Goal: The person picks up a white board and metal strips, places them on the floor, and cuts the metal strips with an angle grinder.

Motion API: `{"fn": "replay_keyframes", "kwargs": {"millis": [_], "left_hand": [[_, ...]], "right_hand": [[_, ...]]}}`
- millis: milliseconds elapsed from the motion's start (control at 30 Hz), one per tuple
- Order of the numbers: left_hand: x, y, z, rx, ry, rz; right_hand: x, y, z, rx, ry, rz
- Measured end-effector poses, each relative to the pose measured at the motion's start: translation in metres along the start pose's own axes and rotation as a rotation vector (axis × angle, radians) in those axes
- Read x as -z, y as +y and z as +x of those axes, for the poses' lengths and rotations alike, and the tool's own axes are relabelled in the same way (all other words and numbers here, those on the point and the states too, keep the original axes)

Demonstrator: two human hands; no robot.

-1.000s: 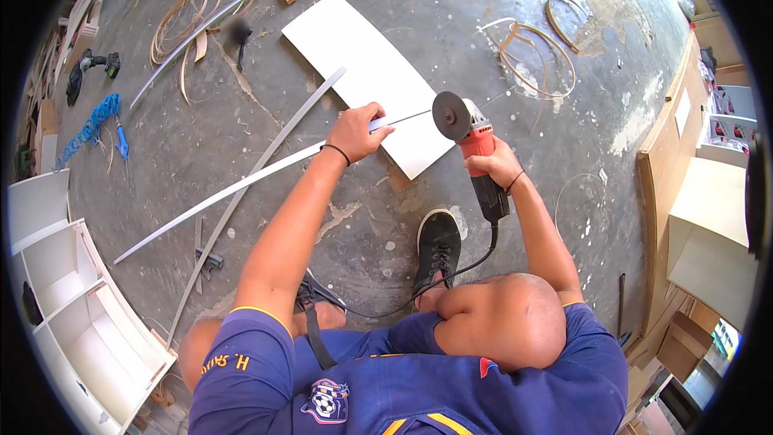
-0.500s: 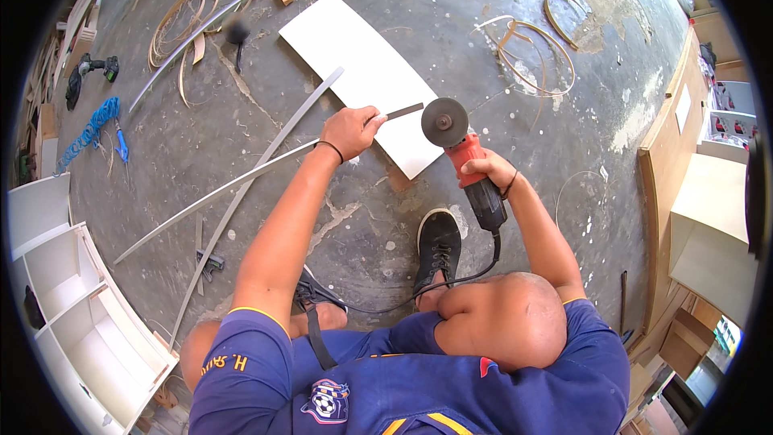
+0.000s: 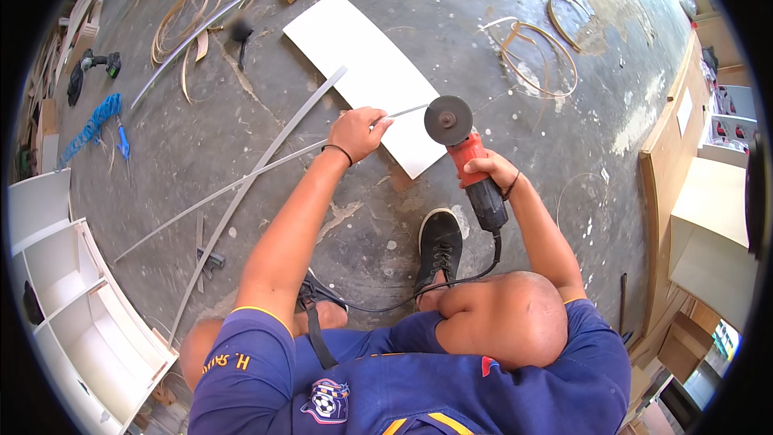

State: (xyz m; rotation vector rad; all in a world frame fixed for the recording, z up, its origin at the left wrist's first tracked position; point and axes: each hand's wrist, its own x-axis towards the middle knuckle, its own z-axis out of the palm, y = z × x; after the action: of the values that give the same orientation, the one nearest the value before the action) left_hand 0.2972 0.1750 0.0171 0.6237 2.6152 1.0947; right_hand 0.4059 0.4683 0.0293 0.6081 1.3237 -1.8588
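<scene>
My left hand pinches a long, thin metal-looking strip close to its right end, above a white board. The strip's other end runs down to the floor at the left. In my right hand is a red and black angle grinder, fingers wrapped round its body. Its dark round disc faces up, right by the strip's tip; whether they touch, I cannot tell. A second pale strip passes beneath the held one, its upper end over the board's edge.
The grinder's cord runs between my shoes. Coiled edging strips, a blue air hose and a cordless drill lie on the concrete floor. White shelving stands at the left, wooden panels at the right.
The held strip has turned about its length: its broad dark face showed at the tip before, now a thin edge does. My left hand has shifted slightly right. The grinder has barely moved.
</scene>
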Motion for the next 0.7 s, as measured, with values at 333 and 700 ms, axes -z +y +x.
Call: {"fn": "replay_keyframes", "kwargs": {"millis": [333,700], "left_hand": [[0.005,0.006,0.002,0.044,-0.092,0.035],[-0.002,-0.002,0.0,0.021,-0.005,-0.013]], "right_hand": [[0.005,0.001,0.001,0.0,0.003,-0.013],[0.0,-0.002,-0.002,-0.007,0.036,0.016]]}}
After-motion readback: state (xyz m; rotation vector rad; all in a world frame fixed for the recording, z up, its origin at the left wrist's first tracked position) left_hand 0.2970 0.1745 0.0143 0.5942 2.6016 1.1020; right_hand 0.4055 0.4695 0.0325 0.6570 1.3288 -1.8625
